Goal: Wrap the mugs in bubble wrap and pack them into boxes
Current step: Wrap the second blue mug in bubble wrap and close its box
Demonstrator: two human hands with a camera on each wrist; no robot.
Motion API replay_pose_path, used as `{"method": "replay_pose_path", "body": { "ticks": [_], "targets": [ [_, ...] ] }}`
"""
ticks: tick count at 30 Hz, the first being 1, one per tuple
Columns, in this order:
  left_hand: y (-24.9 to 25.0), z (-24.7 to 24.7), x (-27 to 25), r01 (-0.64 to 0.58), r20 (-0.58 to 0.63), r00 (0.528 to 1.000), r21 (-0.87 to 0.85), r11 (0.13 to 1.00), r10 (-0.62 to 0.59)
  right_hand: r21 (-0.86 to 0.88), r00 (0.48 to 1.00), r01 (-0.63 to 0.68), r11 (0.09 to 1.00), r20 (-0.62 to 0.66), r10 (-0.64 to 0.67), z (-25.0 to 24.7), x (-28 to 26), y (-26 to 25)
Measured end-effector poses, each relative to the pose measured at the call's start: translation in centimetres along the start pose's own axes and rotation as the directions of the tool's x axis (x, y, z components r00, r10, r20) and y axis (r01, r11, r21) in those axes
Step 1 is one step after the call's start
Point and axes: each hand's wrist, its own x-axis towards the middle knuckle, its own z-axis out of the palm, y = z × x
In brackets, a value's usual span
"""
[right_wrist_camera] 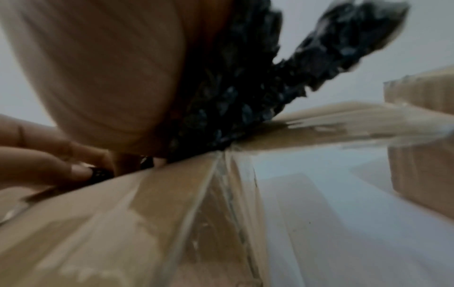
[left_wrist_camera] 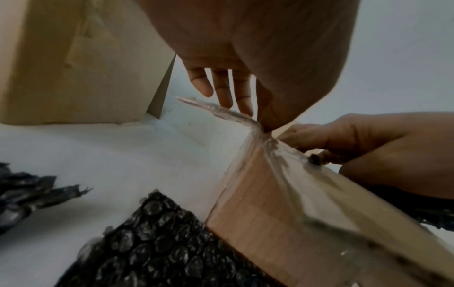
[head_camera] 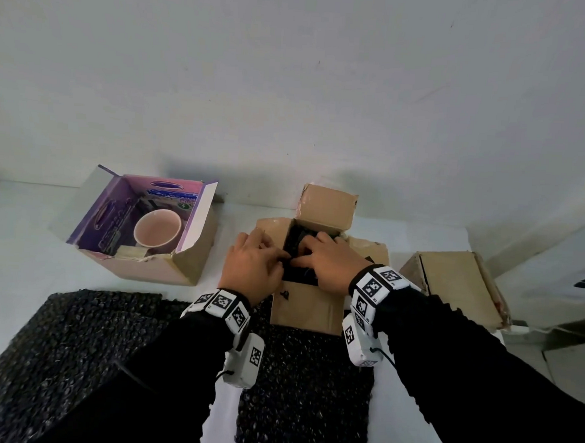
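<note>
A mug (head_camera: 157,228) sits in the left box (head_camera: 139,267); the open box (head_camera: 308,310) stands right of it.

Head view looks down from above; both wrist views sit low and close behind the fingers, sharing the open cardboard box (head_camera: 308,310).

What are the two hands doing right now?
Left hand: presses the black bubble wrap bundle into the middle box.
Right hand: grips the same bundle.

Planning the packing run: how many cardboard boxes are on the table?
3. An open box with a purple lining at the left holds a pink mug; the open brown box sits in the middle under both hands; a closed brown box lies at the right.
</note>
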Motion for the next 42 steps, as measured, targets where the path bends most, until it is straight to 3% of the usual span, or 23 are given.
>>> {"method": "replay_pose_path", "body": {
  "ticks": [5,10,16,19,22,26,28,30,34,37,42],
  "targets": [
    [0.2,-0.2,-0.2,0.013,-0.011,1.000,0.031,0.999,-0.012,-0.054,0.993,-0.120,0.991,0.003,0.120,0.7,0.5,-0.8],
    [-0.3,-0.6,-0.3,-0.079,0.035,0.997,0.123,0.989,0.075,-0.028,0.988,-0.154,0.988,0.011,0.154,0.9,1.0,-0.9],
    [-0.6,-0.5,-0.3,-0.182,0.123,0.979,0.171,0.968,0.162,0.279,0.980,-0.162,0.946,-0.065,0.187,1.6,0.8,-0.2],
    [-0.6,-0.4,-0.2,-0.193,0.130,0.976,0.160,0.968,0.173,0.090,0.984,-0.171,0.981,-0.040,0.175,1.8,0.9,-0.5],
    [-0.4,-0.7,-0.1,-0.239,0.112,0.969,0.220,0.946,0.218,0.024,0.982,-0.185,0.982,-0.042,0.186,1.3,1.0,-0.7],
    [0.2,-0.4,0.0,-0.290,0.117,0.956,0.225,0.930,0.269,0.131,0.988,-0.155,0.979,-0.007,0.157,0.2,0.4,0.3],
    [0.4,-0.2,0.0,-0.308,0.161,0.948,0.250,0.918,0.274,0.231,0.970,-0.190,0.954,-0.109,0.219,-0.3,-0.6,1.4],
    [0.3,-0.3,0.2,-0.367,0.252,0.921,0.306,0.878,0.297,0.217,0.959,-0.199,0.956,-0.157,0.235,-0.5,-2.0,2.5],
    [0.4,-0.5,1.1,-0.420,0.372,0.888,0.411,0.809,0.272,0.102,0.967,-0.253,0.962,0.066,0.248,-1.0,-3.2,3.6],
    [0.8,-0.3,1.4,-0.437,0.389,0.882,0.460,0.773,0.267,0.088,0.962,-0.252,0.964,0.134,0.239,-2.1,-3.0,3.3],
    [0.5,0.0,1.3,-0.448,0.338,0.886,0.451,0.772,0.317,-0.037,0.990,-0.141,0.989,0.007,0.142,-2.9,-2.4,1.8]
  ]
}}
